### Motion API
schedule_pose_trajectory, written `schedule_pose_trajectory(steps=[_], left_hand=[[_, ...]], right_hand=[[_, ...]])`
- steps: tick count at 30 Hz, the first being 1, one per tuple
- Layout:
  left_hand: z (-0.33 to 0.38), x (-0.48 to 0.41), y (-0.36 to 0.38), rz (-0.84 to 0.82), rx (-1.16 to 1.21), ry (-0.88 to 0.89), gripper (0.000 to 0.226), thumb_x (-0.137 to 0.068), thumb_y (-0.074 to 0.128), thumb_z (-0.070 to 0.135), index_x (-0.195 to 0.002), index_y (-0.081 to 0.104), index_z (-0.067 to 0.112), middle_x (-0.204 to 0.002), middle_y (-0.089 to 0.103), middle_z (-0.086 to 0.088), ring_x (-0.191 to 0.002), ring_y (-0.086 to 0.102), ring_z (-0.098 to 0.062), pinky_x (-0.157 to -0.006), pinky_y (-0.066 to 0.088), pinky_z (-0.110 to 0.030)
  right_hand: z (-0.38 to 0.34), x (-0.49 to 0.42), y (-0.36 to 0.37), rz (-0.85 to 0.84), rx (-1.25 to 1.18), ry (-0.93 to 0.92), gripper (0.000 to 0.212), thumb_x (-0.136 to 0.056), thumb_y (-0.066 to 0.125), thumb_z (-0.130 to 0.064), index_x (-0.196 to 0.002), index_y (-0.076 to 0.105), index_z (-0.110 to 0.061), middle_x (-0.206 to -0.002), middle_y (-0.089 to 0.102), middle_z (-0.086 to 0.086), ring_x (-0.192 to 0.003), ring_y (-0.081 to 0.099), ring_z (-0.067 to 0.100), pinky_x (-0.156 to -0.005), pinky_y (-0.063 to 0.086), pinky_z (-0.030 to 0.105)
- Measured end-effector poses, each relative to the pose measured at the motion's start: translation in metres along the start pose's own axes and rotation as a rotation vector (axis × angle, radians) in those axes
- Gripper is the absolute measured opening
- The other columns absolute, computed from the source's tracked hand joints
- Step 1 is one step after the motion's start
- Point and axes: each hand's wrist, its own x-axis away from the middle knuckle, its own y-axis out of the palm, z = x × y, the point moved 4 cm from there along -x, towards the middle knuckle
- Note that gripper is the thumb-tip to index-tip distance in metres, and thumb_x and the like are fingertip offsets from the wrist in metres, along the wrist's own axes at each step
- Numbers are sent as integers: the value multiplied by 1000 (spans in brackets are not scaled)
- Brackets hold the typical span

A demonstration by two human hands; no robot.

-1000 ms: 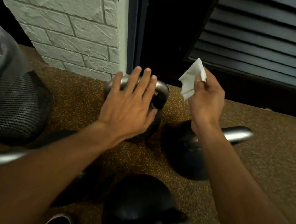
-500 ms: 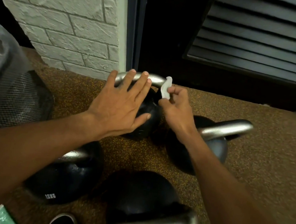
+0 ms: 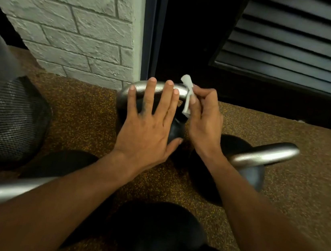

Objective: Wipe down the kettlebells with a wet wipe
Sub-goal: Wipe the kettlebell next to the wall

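Head view: at frame centre the left hand (image 3: 147,127) rests flat, fingers straight, on the far kettlebell (image 3: 138,87), while the right hand (image 3: 202,126) pinches the wet wipe (image 3: 187,98) against its handle's right end; the wiping looks barely begun, with the nearer kettlebells (image 3: 159,230) probably left to do.

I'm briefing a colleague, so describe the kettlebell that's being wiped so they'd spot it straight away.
Find the white brick wall beside the dark doorway. At the foot of its corner stands the far kettlebell, black with a silver handle. Alone among the four, it has the left hand flat on its handle and the right hand pinching a wet wipe against it.
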Motion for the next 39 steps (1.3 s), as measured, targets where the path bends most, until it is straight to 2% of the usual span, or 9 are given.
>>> schedule_pose_trajectory(steps=[4, 9, 14, 20, 24, 27, 32, 37, 39], left_hand=[[-3, -10, -14, -2, 17, 2, 98, -93, 37, 70, -161, 8, 5, -165, 16, -19, -148, 22, -45, -113, 29, -68], [-16, -17, -20, -5, 113, -2, 91, -91, 44, 64, -159, 18, 9, -161, 29, -14, -143, 30, -40, -112, 32, -63], [-8, -13, -19, -27, 150, -34, 98, -84, 52, 59, -160, 14, 10, -164, 23, -14, -148, 22, -42, -118, 22, -67], [-5, -12, -18, -47, 151, -46, 107, -82, 55, 60, -162, 4, 10, -167, 14, -14, -151, 15, -43, -120, 17, -68], [-4, -11, -19, -41, 176, -58, 109, -80, 56, 60, -162, 4, 11, -167, 13, -13, -152, 14, -42, -120, 16, -68], [-4, -12, -18, -44, 180, -60, 109, -80, 54, 61, -162, 2, 11, -168, 10, -13, -152, 11, -41, -120, 15, -67], [-4, -11, -17, -47, 191, -62, 111, -78, 53, 63, -162, 2, 12, -168, 10, -13, -153, 11, -42, -121, 14, -68], [-6, -11, -17, -58, 179, -61, 114, -77, 52, 69, -162, 0, 12, -169, 8, -13, -153, 10, -41, -120, 15, -67], [-4, -11, -17, -68, 177, -63, 115, -77, 51, 70, -162, -1, 12, -169, 7, -13, -153, 9, -41, -121, 15, -67]], right_hand=[[13, -1, 9, -38, 104, -50, 44, -105, 54, -26, -147, 47, -18, -132, 58, -2, -109, 53, 1, -89, 38, 3], [18, 0, 15, -65, 111, 6, 46, -105, 52, -26, -150, 45, -22, -131, 62, -3, -109, 57, 4, -84, 37, 1], [-8, -7, 8, -112, 278, -236, 46, -104, 52, -22, -149, 46, -16, -139, 60, 3, -123, 59, 15, -107, 45, 31], [9, -1, 9, -113, 345, -16, 46, -105, 49, -24, -150, 42, -26, -94, 65, -6, -68, 58, 0, -62, 51, 20], [0, -4, 6, -95, 341, -157, 45, -103, 52, -25, -147, 45, -24, -117, 65, -4, -92, 61, 4, -77, 44, 11], [2, -4, 6, -95, 300, -60, 47, -101, 57, -21, -147, 47, -23, -103, 60, -12, -85, 56, 3, -71, 36, 4], [-13, -10, -2, -180, 369, -241, 43, -101, 57, -22, -144, 49, -20, -119, 67, -1, -96, 63, 10, -78, 51, 24], [-1, -16, 1, -235, 413, 20, 41, -101, 60, -27, -140, 50, -22, -104, 68, -3, -83, 61, 9, -62, 40, 12], [-8, -18, -3, -263, 430, -59, 41, -101, 59, -24, -140, 49, -23, -109, 68, -3, -87, 62, 9, -70, 50, 19]])
